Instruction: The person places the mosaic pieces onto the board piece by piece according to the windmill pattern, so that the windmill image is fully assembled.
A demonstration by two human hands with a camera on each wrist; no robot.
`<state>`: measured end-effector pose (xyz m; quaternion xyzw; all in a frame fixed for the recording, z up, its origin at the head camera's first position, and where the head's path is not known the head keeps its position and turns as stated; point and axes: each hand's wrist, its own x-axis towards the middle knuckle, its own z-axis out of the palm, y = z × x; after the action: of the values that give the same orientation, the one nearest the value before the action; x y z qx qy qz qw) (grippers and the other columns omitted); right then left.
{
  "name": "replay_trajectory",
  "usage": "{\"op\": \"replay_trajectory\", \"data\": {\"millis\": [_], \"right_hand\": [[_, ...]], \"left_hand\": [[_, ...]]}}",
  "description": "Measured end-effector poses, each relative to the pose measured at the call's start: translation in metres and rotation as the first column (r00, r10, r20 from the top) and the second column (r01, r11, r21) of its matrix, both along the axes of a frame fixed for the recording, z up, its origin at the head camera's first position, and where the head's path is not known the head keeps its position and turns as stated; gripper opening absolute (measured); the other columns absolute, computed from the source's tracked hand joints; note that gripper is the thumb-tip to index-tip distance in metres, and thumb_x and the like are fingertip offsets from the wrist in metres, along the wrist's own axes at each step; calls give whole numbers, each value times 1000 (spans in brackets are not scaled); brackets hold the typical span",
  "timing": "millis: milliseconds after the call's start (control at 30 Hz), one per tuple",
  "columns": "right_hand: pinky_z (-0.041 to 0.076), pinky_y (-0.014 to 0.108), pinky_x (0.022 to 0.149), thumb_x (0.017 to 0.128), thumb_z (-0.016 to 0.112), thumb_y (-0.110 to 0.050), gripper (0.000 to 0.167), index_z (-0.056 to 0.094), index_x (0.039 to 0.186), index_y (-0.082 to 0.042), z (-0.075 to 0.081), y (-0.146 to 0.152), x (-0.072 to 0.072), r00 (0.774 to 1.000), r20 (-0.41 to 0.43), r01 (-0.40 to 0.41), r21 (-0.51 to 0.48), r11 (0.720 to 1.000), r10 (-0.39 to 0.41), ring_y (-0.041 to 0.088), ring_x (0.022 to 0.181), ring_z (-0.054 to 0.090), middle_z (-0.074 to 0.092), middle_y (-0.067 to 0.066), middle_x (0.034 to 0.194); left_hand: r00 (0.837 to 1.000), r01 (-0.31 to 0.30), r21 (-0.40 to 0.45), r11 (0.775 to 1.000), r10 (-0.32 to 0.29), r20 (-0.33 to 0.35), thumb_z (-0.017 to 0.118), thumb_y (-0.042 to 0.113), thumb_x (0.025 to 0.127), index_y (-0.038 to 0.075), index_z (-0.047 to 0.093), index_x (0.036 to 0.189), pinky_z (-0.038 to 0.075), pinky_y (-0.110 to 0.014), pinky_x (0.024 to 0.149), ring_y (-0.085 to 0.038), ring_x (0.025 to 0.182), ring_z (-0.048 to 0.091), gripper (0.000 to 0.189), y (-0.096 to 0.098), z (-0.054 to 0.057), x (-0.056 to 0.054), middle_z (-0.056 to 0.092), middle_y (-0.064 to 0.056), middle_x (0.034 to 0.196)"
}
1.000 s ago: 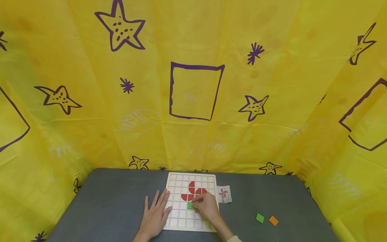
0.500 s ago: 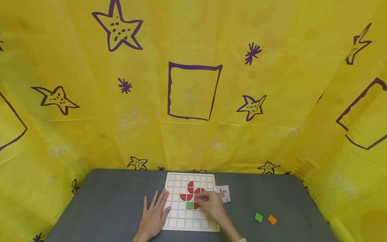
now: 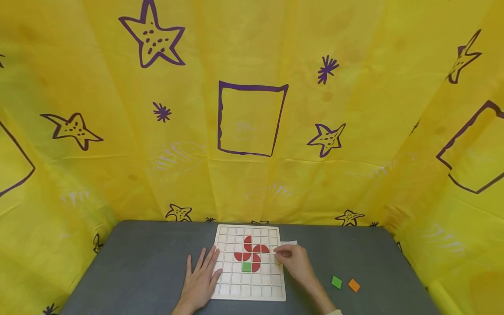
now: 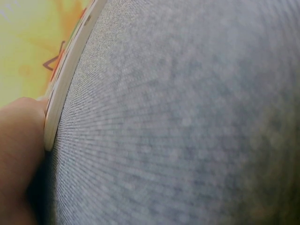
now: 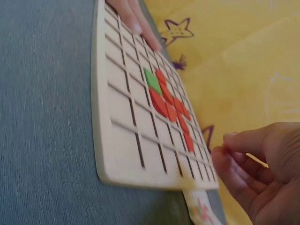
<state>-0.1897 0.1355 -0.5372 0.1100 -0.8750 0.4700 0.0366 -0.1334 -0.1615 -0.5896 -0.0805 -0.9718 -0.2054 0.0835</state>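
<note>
A pale wooden grid board (image 3: 232,290) lies on the dark table, with red quarter-round tiles (image 3: 256,266) set in a pinwheel. One green square tile (image 3: 246,267) sits in the cell left of the lowest red tile. My left hand (image 3: 198,280) rests at the board's left edge, fingers spread and fingertips on the rim. In the left wrist view its thumb (image 4: 21,136) meets the board's side. My right hand (image 3: 295,261) hovers by the right edge. Its thumb and forefinger tips come together with bent, relaxed fingers, and nothing shows between them in the right wrist view.
A small printed card (image 5: 202,208) with a pinwheel picture lies right of the board, mostly behind my right hand in the head view. Farther right on the table are a green tile (image 3: 336,282) and an orange tile (image 3: 354,285). A yellow curtain (image 3: 252,183) surrounds the table.
My right hand has drawn back from the green tile and moved right to the board's edge, uncovering the lower red tiles. The left hand keeps its place on the board.
</note>
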Motion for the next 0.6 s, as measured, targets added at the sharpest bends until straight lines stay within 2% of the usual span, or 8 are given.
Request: {"op": "replay_trajectory", "data": {"millis": [233, 433, 600], "right_hand": [[53, 21, 63, 80, 77, -1, 7, 77, 86, -5, -2, 26, -1, 994, 8, 105, 39, 994, -106, 10, 71, 65, 73, 2, 83], [52, 21, 61, 80, 78, -2, 8, 78, 86, -7, -1, 44, -1, 989, 15, 144, 52, 988, -145, 7, 69, 64, 73, 2, 81], [53, 23, 64, 81, 77, -2, 8, 78, 87, -7, 1, 55, 0, 987, 18, 159, 95, 983, -162, 9, 71, 65, 72, 0, 80]], "left_hand": [[1000, 4, -1, 1000, -4, -5, 48, 39, 102, 11, 40, 151, 2, -67, 111, -36, 145, 26, 57, 0, 0, 0, 34, -5, 157], [1000, 6, -1, 1000, -6, -5, 49, 39, 101, 11, 40, 151, 2, -67, 111, -37, 145, 26, 57, 0, 0, 0, 34, -6, 157], [1000, 7, -1, 1000, -7, -1, 49, 39, 101, 12, 40, 151, 2, -67, 111, -36, 145, 26, 57, 0, 1, 0, 34, -5, 157]]}}
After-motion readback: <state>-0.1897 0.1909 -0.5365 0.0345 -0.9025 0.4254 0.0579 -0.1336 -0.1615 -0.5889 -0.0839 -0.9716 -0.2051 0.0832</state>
